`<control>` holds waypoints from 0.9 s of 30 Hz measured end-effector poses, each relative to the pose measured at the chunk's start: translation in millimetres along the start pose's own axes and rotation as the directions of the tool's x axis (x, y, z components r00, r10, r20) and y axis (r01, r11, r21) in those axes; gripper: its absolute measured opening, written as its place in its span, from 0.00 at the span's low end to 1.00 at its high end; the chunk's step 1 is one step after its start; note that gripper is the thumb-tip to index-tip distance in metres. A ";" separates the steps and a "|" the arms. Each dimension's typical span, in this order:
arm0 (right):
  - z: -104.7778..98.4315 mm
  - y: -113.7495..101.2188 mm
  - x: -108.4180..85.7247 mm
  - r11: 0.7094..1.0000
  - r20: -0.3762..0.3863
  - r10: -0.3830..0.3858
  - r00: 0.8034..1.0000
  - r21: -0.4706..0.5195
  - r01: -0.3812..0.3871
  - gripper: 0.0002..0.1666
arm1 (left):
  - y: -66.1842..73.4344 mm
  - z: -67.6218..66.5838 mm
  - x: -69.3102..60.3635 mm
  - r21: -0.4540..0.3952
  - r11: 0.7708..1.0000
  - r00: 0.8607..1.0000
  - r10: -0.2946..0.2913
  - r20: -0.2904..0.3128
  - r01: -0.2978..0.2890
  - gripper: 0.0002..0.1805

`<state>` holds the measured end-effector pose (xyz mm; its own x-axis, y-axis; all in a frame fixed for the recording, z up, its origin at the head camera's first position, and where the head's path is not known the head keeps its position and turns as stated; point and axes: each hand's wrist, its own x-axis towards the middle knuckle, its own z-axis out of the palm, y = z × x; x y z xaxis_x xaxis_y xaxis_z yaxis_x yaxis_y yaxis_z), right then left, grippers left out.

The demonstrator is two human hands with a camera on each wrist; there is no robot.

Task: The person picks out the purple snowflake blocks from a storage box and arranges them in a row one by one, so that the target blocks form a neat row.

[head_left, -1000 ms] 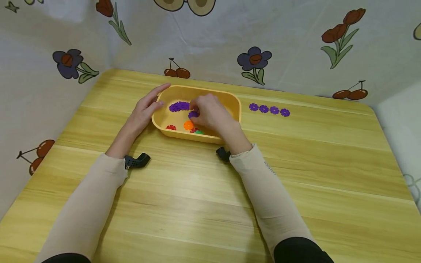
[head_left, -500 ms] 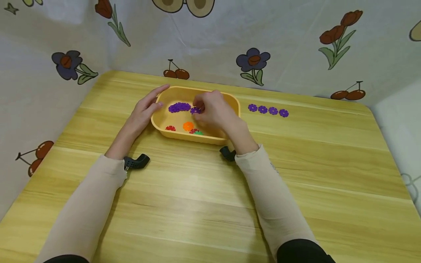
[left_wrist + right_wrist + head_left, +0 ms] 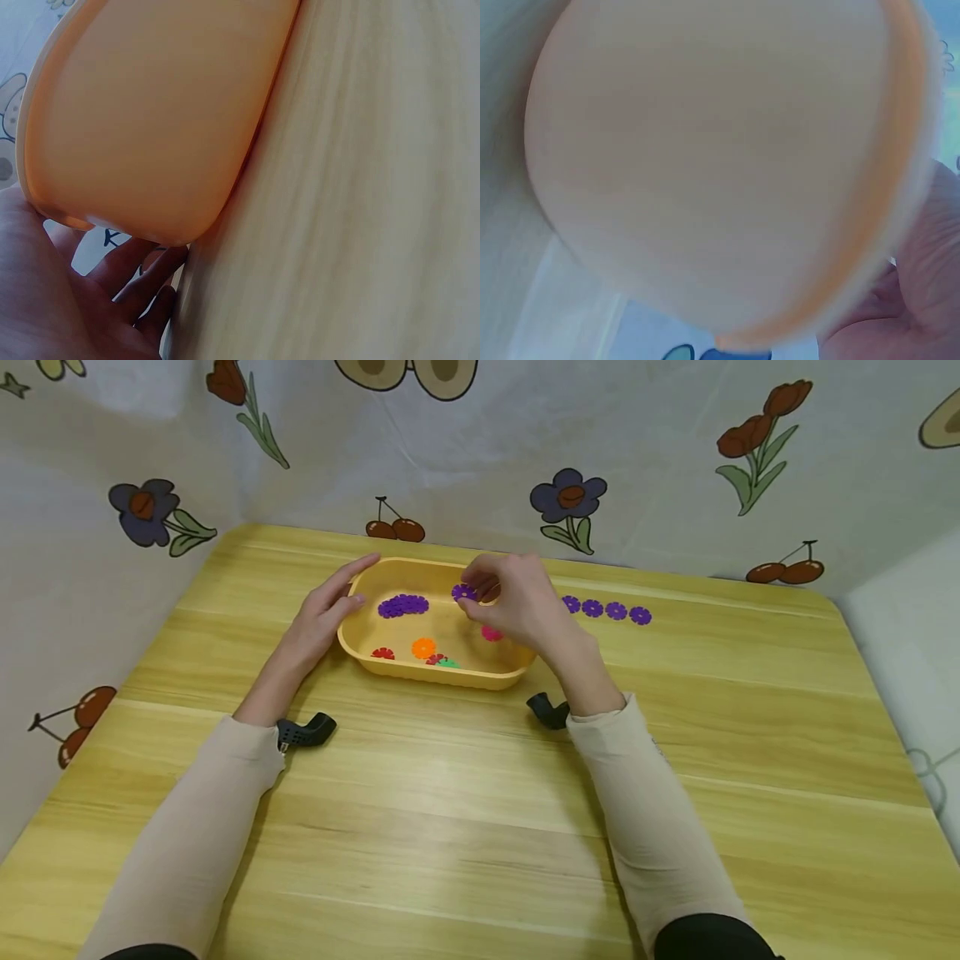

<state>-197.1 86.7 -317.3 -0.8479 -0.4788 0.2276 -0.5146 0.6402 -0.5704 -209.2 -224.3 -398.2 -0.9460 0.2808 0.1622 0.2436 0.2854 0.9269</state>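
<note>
Between its thumb and fingertips my right hand (image 3: 525,597) pinches a purple snowflake disc (image 3: 462,593), held over the yellow plastic basket (image 3: 442,675). My left hand (image 3: 322,618) holds the basket's left end, thumb over the rim and fingers along the outside; in the left wrist view its fingers (image 3: 124,274) lie against the outer wall. Inside the basket are a purple disc cluster (image 3: 403,606), an orange disc (image 3: 423,648), a pink disc (image 3: 492,632), a red disc (image 3: 383,653) and a green disc (image 3: 448,664). The right wrist view shows mostly the basket's blurred outer wall (image 3: 705,165).
A row of several purple discs (image 3: 616,611) lies on the wooden table (image 3: 420,827) to the right of the basket. Behind the table hangs a patterned cloth (image 3: 465,468). A black wrist mount (image 3: 307,730) juts from the left cuff, another mount (image 3: 549,711) from the right.
My right hand has moved right and up with the purple disc, away from the purple cluster, uncovering the pink disc. My left hand stays at the basket's left end.
</note>
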 end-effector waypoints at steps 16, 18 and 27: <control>-46.0 42.2 -34.9 0.998 -0.215 0.056 0.975 0.053 -0.046 0.15 | 1.1 0.3 -1.5 0.004 1.000 1.000 -0.001 0.003 0.001 0.31; -51.2 48.9 -40.0 0.997 -0.232 0.071 0.970 0.054 -0.060 0.15 | -1.7 -0.5 -0.8 0.003 1.000 1.000 0.001 0.003 -0.001 0.31; -74.3 82.9 -64.7 0.982 -0.261 0.186 0.947 0.030 -0.184 0.17 | 3.3 0.1 -1.1 0.019 1.000 1.000 0.000 0.001 0.000 0.30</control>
<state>-194.4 215.3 -320.7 -0.9320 -0.1776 0.3160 -0.3455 0.6990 -0.6262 -207.3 -223.5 -395.4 -0.9458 0.2817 0.1616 0.2474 0.3026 0.9205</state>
